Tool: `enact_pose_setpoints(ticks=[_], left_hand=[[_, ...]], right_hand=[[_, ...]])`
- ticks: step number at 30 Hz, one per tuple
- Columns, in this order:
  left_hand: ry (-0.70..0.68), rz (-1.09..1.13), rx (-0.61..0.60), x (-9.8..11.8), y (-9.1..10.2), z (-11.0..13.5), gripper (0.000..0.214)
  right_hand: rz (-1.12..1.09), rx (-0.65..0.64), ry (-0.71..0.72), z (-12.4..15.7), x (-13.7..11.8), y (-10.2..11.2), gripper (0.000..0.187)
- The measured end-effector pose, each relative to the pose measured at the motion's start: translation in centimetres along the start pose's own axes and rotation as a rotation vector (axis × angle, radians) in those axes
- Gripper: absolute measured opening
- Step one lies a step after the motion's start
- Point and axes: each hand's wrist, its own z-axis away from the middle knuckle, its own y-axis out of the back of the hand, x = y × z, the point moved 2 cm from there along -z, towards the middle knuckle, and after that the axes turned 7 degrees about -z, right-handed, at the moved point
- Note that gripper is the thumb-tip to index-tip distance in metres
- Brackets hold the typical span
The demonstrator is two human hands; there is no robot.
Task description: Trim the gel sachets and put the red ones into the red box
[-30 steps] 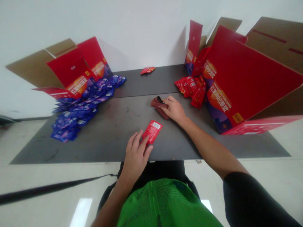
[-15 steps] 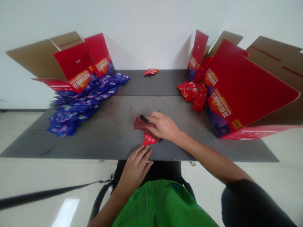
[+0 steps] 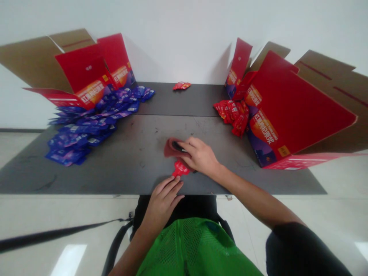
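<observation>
A small red packet lies flat on the grey table in front of me. My left hand rests at the table's front edge, fingers stretched out, their tips touching the packet's near end. Just beyond, my right hand is closed around a folded reddish-brown cloth. Something black shows inside the fold, by my fingers; its kind is unclear. The cloth is close to the far side of the packet, and whether they touch is hard to see.
Blue packets lie heaped on the left before open red cartons. Red packets are piled on the right beside more open cartons. A few red packets lie at the back. A seam crosses the grey table.
My right hand and the cloth have shifted slightly, and the cloth's fold has opened wider. My left hand stays at the packet's near end. The whole view has moved a little.
</observation>
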Motion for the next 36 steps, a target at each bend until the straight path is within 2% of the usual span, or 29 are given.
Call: enact_pose_setpoints(ticks=[2, 3, 6, 8, 10, 13, 16, 19, 21, 26, 31, 36], left_hand=[[0.004, 0.007, 0.005, -0.1, 0.0, 0.0, 0.04], [0.007, 0.012, 0.008, -0.1, 0.0, 0.0, 0.04], [0.006, 0.027, 0.005, -0.1, 0.1, -0.1, 0.041], [0.003, 0.033, 0.005, 0.0, 0.1, -0.2, 0.041], [0.002, 0.035, 0.008, 0.0, 0.2, -0.2, 0.04], [0.002, 0.041, 0.006, 0.0, 0.1, -0.2, 0.04], [0.001, 0.053, 0.017, -0.2, 0.0, -0.1, 0.041], [0.007, 0.065, 0.017, -0.3, 0.0, -0.1, 0.04], [0.011, 0.074, 0.009, -0.3, 0.1, -0.2, 0.04], [0.027, 0.088, 0.017, -0.2, 0.3, -0.3, 0.041], [0.028, 0.091, 0.023, -0.2, 0.2, -0.3, 0.039], [0.02, 0.078, -0.018, -0.1, 1.3, -1.0, 0.041]], right_hand=[[-0.032, -0.093, 0.085, 1.0, -1.6, -1.5, 0.035], [-0.038, -0.118, 0.1, 1.3, -1.7, -2.1, 0.033], [0.009, -0.091, 0.019, 0.4, 1.1, -2.3, 0.036], [0.074, -0.065, -0.081, -0.7, 3.5, -1.3, 0.038], [0.111, -0.034, -0.143, -1.5, 4.6, 0.0, 0.038], [0.076, 0.016, -0.094, -1.1, 2.4, 0.5, 0.04], [0.031, -0.058, 0.05, 0.3, -1.1, -1.2, 0.037], [0.029, -0.11, 0.065, 1.0, -1.9, -2.7, 0.035], [0.039, -0.086, 0.01, 0.7, -0.5, -2.8, 0.037], [0.107, -0.039, -0.104, -0.6, 3.8, -1.5, 0.041], [0.204, -0.037, -0.184, -1.3, 6.2, -0.2, 0.041], [0.233, 0.121, -0.303, -1.6, 8.5, 1.9, 0.042]])
